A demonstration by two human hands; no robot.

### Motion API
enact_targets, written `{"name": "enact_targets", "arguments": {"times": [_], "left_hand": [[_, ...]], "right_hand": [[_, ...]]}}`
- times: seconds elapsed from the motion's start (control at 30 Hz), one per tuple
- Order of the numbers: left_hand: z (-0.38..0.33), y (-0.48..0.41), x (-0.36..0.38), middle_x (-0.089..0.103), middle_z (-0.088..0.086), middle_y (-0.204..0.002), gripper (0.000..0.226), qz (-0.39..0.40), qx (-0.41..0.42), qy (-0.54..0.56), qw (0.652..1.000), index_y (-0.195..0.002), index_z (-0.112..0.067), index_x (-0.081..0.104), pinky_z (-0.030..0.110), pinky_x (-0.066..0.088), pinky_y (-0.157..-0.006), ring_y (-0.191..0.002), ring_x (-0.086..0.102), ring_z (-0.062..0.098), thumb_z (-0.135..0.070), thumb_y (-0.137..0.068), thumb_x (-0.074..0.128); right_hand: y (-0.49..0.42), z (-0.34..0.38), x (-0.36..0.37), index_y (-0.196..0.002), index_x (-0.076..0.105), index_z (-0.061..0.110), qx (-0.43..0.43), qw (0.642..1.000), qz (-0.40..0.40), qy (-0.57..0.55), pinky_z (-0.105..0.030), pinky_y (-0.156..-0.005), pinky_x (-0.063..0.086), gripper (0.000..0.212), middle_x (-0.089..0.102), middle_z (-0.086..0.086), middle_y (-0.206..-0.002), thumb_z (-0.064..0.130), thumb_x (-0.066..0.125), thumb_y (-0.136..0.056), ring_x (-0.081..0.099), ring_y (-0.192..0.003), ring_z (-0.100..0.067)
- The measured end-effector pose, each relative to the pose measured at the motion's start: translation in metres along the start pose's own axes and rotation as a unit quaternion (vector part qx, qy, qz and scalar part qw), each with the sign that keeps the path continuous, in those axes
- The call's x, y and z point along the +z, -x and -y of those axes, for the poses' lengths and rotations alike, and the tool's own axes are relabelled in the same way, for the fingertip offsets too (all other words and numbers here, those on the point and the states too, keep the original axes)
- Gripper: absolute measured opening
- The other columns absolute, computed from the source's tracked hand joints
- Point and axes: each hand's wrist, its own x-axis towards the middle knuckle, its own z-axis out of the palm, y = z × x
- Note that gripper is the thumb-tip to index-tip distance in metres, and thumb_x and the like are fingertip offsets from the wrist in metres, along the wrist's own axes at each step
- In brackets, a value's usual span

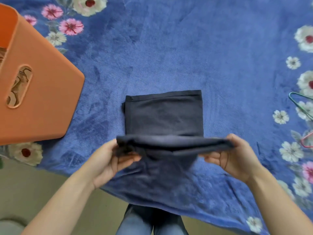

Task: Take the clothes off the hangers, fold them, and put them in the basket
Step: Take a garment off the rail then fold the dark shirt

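The dark garment was laid part-folded on the blue blanket, its far part flat and its near edge raised as a long fold running left to right. That fold was pinched at one end by the left hand and at the other by the right hand, with fingers curled round the cloth. The orange basket was set well to the left, nearer the left hand. Open blanket was seen beyond the garment, and hangers at the right edge.

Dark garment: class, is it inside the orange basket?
No: left hand and right hand hold the dark garment over the blanket, outside the orange basket.
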Motion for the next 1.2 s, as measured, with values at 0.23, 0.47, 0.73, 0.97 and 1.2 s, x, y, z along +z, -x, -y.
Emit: {"name": "enact_targets", "arguments": {"times": [0.23, 0.47, 0.73, 0.97, 1.2], "left_hand": [[-0.064, -0.049, 0.010, 0.067, 0.009, -0.075, 0.046, -0.018, 0.018, -0.005, 1.000, -0.092, -0.009, 0.061, 0.024, 0.055, -0.053, -0.057, 0.067, 0.018, -0.054, -0.089, 0.048], [-0.031, -0.091, 0.014, 0.063, 0.009, -0.083, 0.060, -0.217, 0.220, -0.399, 0.863, -0.087, -0.004, 0.056, 0.043, 0.048, -0.078, -0.082, 0.059, 0.028, -0.064, -0.081, 0.053], [-0.030, -0.100, 0.035, 0.033, 0.000, -0.056, 0.039, -0.312, 0.387, -0.286, 0.819, -0.069, -0.018, 0.025, 0.044, 0.019, -0.063, -0.060, 0.032, 0.031, -0.027, -0.104, 0.039], [-0.041, -0.120, 0.008, 0.053, -0.008, -0.066, 0.019, -0.284, 0.357, -0.338, 0.823, -0.089, -0.019, 0.055, 0.035, 0.035, -0.068, -0.071, 0.052, 0.023, -0.032, -0.101, 0.048], [0.039, -0.070, 0.000, 0.055, -0.004, -0.085, 0.011, -0.282, 0.399, -0.296, 0.821, -0.085, -0.022, 0.056, 0.012, 0.039, -0.071, -0.074, 0.054, 0.011, -0.026, -0.091, 0.064]], "right_hand": [[-0.060, 0.054, 0.026, -0.091, 0.053, 0.008, -0.031, 0.992, -0.076, 0.096, -0.023, -0.054, 0.054, 0.005, 0.073, -0.014, -0.082, 0.013, 0.054, -0.092, 0.071, -0.065, -0.022], [-0.090, 0.030, 0.031, -0.068, 0.039, 0.001, -0.168, 0.867, -0.271, 0.383, -0.030, -0.056, 0.024, 0.047, 0.032, 0.002, -0.058, 0.036, 0.062, -0.090, 0.030, -0.058, -0.017], [-0.105, 0.024, 0.050, -0.074, 0.037, 0.012, -0.301, 0.816, -0.363, 0.334, -0.025, -0.056, 0.031, 0.037, 0.039, 0.006, -0.062, 0.034, 0.044, -0.103, 0.035, -0.058, -0.011], [-0.117, 0.022, 0.044, -0.099, 0.050, 0.009, -0.190, 0.836, -0.369, 0.359, -0.033, -0.072, 0.031, 0.034, 0.054, 0.005, -0.082, 0.039, 0.035, -0.104, 0.049, -0.084, -0.022], [-0.072, -0.042, 0.024, -0.098, 0.053, 0.011, -0.243, 0.821, -0.392, 0.335, -0.031, -0.080, 0.038, 0.014, 0.054, -0.006, -0.101, 0.025, 0.048, -0.100, 0.050, -0.083, -0.002]]}}
